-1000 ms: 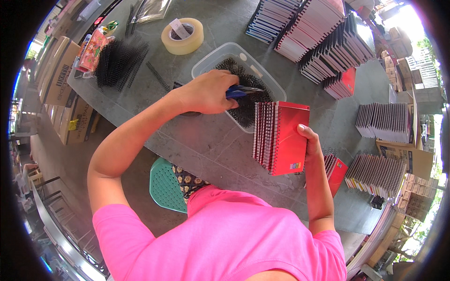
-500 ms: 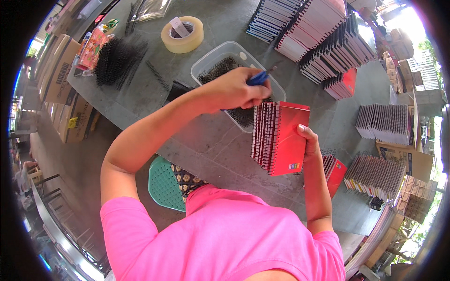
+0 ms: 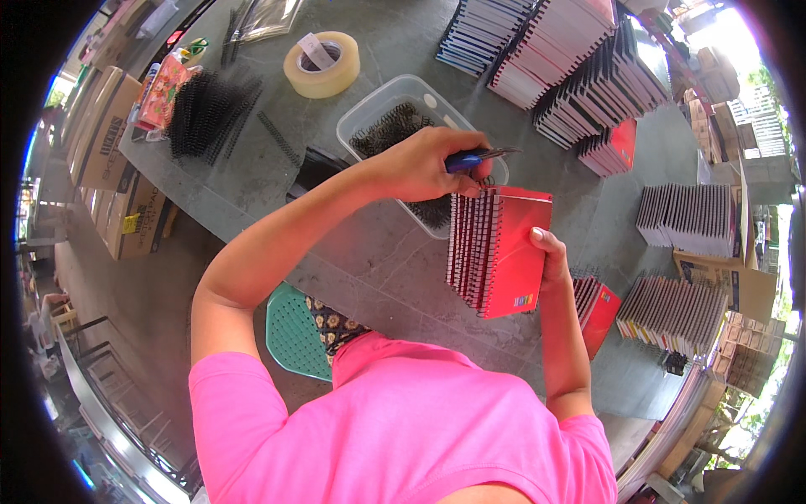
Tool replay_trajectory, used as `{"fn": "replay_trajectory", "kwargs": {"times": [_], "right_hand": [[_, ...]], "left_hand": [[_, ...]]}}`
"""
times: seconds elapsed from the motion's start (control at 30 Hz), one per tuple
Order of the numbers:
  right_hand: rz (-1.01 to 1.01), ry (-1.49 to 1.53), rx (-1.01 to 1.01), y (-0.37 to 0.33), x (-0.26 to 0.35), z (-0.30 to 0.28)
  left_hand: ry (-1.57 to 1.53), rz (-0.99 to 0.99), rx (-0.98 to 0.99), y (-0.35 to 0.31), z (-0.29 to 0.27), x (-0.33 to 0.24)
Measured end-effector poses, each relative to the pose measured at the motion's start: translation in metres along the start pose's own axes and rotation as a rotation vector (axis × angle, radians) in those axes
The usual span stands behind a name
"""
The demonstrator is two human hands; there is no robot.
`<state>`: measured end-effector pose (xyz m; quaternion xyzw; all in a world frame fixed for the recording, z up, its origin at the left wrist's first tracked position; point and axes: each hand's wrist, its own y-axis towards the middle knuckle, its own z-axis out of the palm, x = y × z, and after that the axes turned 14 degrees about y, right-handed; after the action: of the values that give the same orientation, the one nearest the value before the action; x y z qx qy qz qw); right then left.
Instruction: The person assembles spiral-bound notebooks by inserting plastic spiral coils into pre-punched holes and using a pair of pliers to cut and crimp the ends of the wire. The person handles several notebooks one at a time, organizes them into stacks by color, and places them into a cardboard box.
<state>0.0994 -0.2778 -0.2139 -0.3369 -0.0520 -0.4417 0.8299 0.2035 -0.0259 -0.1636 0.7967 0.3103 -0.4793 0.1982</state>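
My left hand (image 3: 432, 161) is closed round blue-handled pliers (image 3: 466, 160), whose metal jaws point right. Its fingertips are at the top end of the spiral bindings on a stack of red notebooks (image 3: 519, 252); whether they pinch a wire end is too small to tell. My right hand (image 3: 554, 256) grips that stack from the right side, thumb on the front red cover, fingers hidden behind. The notebooks stand upright, with their dark coils facing left. Behind my left hand sits a clear plastic tub (image 3: 403, 97) holding many dark wire coils (image 3: 390, 130).
A tape roll (image 3: 321, 65) and a heap of black plastic spirals (image 3: 210, 113) lie at the far left of the grey table (image 3: 378, 269). Stacks of bound books (image 3: 596, 84) stand far right. More red notebooks (image 3: 594, 315) lie beside my right forearm. A green stool (image 3: 294, 336) is below.
My left hand has turned, and the pliers' jaws now point right rather than up and right. Its fingers have come down onto the top of the notebooks' coils. The stack has shifted slightly.
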Motion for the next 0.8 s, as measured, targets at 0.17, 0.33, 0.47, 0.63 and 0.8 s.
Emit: {"fn": "replay_trajectory", "kwargs": {"times": [0.17, 0.33, 0.47, 0.63, 0.8], "right_hand": [[0.021, 0.004, 0.018, 0.000, 0.002, 0.001], [0.001, 0.022, 0.008, 0.000, -0.001, -0.004], [-0.055, 0.123, 0.073, 0.003, -0.005, -0.013], [-0.138, 0.255, 0.176, 0.003, -0.002, -0.030], [-0.108, 0.272, 0.270, -0.011, -0.002, -0.026]], "left_hand": [[-0.043, 0.018, 0.029, 0.003, 0.000, -0.003], [0.146, -0.192, -0.141, -0.001, -0.013, 0.002], [0.417, -0.084, -0.064, -0.017, -0.009, 0.021], [0.130, -0.034, -0.080, -0.007, 0.007, -0.003], [0.199, 0.048, -0.159, 0.000, 0.019, -0.015]]}}
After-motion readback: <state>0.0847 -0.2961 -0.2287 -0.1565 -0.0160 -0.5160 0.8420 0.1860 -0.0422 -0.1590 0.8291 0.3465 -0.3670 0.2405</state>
